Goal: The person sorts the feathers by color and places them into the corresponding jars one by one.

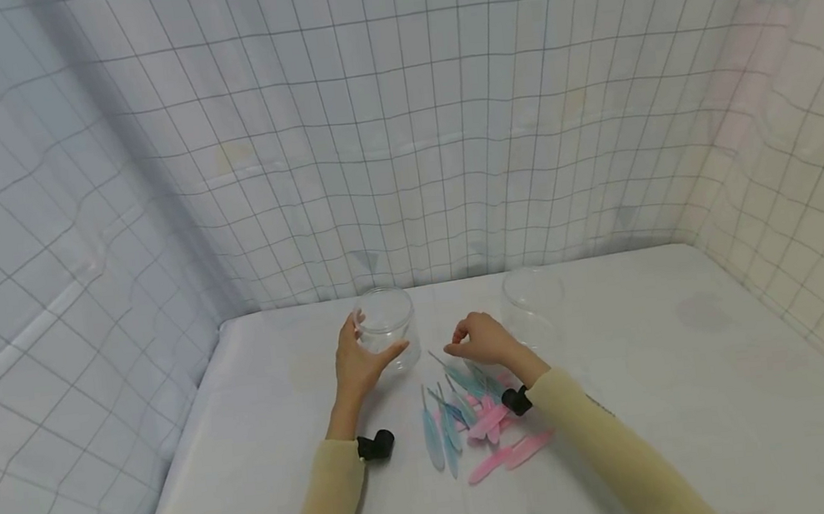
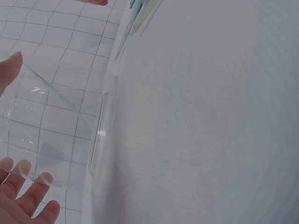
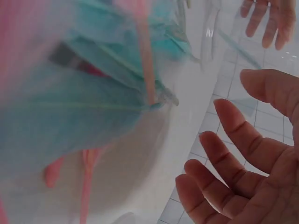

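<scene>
One clear jar near the counter's far edge is clasped by the wide-spread left grip; the right grip is loosely parted, empty, near blue feathers.

Wrinkly white grey-gridded fabric walls hang on three sides of a plain white table, light's pretty soft tbh

A blue feather slants inside an upright clear jar near pink and blue feathers.
</scene>
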### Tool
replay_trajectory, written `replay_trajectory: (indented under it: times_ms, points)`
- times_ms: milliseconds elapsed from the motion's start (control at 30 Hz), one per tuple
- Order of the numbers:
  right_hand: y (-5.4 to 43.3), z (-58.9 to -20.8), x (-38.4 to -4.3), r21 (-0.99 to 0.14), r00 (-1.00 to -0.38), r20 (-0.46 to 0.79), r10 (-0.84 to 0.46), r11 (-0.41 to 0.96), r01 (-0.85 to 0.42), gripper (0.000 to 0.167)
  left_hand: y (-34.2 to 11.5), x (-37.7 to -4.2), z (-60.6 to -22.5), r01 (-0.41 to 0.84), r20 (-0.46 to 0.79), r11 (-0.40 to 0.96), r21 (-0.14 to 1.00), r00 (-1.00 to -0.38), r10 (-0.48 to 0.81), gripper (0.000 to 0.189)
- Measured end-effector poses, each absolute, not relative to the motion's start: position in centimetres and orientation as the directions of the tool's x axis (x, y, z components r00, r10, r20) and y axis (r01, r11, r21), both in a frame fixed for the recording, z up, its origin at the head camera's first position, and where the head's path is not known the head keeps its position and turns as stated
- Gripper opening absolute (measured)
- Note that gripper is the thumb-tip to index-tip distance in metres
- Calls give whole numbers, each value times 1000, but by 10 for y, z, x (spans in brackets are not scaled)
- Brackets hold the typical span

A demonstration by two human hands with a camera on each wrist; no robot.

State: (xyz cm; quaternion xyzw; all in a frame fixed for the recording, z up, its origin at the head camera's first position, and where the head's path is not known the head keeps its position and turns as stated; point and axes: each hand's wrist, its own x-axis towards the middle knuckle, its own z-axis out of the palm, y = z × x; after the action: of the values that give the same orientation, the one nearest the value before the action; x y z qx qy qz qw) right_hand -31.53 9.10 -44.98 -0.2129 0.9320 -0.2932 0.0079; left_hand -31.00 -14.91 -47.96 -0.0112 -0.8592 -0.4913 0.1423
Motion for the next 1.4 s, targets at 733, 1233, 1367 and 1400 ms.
replay_trajectory:
  times_ms: [733,1233,1367,1400]
  points:
    - [89,-454,-306,-160,-959,-83,-272,953,-256,29,-151,-309,-480,174,263,510,842,-959,-108,106]
    - [93,-438,-308,-351,-971,-57,-234,915,-200,49,-150,-308,-480,160,253,521,839,-961,-111,104]
    - [93,-427,-305,-391,-971,-33,-237,897,-205,53,-150,-309,-481,156,249,520,840,-962,-113,106]
    - [93,-424,-305,-396,-971,-25,-237,894,-208,54,-150,-310,-482,156,249,521,839,-962,-113,106]
